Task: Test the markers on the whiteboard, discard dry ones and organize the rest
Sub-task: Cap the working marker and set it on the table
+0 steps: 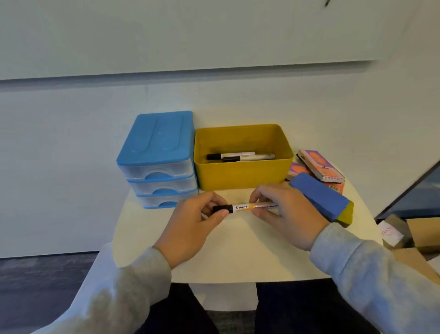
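I hold a white marker [242, 208] with a black cap level above the small table [238, 257]. My left hand [190, 226] pinches the black cap at its left end. My right hand [285, 214] grips the barrel at its right end. Behind them stands a yellow bin [242, 176] with two more black-capped markers [238, 156] lying in it. The whiteboard [190, 33] hangs on the wall above, with a small dark mark [327, 2] at its top right.
A blue three-drawer organizer [157, 162] stands left of the bin, its drawers closed. A blue and yellow eraser [321, 197] and packaged erasers [319, 167] lie at the table's right. Cardboard boxes [419, 236] sit on the floor to the right.
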Tool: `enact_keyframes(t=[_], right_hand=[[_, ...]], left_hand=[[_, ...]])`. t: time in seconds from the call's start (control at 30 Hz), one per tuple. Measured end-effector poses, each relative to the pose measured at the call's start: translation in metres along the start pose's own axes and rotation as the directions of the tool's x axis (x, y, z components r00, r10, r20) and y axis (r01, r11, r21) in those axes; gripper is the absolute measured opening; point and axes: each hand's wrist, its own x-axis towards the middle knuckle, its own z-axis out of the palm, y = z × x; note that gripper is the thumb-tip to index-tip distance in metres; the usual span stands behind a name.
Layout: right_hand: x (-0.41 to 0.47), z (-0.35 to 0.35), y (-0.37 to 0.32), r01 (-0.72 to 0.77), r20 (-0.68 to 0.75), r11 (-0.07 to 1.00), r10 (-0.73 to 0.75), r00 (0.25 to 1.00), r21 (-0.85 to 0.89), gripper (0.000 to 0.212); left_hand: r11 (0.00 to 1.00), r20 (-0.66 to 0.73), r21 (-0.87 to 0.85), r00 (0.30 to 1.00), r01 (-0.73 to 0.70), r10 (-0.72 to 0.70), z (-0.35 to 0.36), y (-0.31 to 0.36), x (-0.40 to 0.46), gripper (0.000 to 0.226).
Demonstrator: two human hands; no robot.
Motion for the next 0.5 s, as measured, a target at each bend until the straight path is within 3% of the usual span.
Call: enact_keyframes(t=[0.07,0.17,0.27,0.4,0.5], right_hand=[[0.001,0.010,0.005,0.067,0.007,0.977,-0.066,0.998,-0.203,0.008],[0.007,0.025,0.010,0.137,-0.027,0.917,-0.158,0.987,-0.374,0.009],[0.014,0.034,0.014,0.090,-0.127,0.872,-0.171,0.977,-0.481,0.008],[0.019,0.037,0.018,-0.027,-0.282,0.878,-0.125,0.951,-0.479,0.018],[0.017,0.043,0.018,0.000,-0.275,0.900,-0.134,0.952,-0.436,0.028]], left_hand=[[0.998,0.024,0.067,1.000,-0.012,0.010,0.004,-0.006,-0.002,0.010],[0.964,0.012,0.251,0.996,-0.084,0.084,0.007,-0.017,-0.004,0.016],[0.926,-0.016,0.351,0.987,-0.142,0.158,0.008,-0.022,-0.005,0.022],[0.918,-0.040,0.379,0.989,-0.114,0.139,0.011,-0.028,-0.009,0.030],[0.918,-0.066,0.387,0.991,-0.082,0.116,0.014,-0.035,-0.011,0.031]])
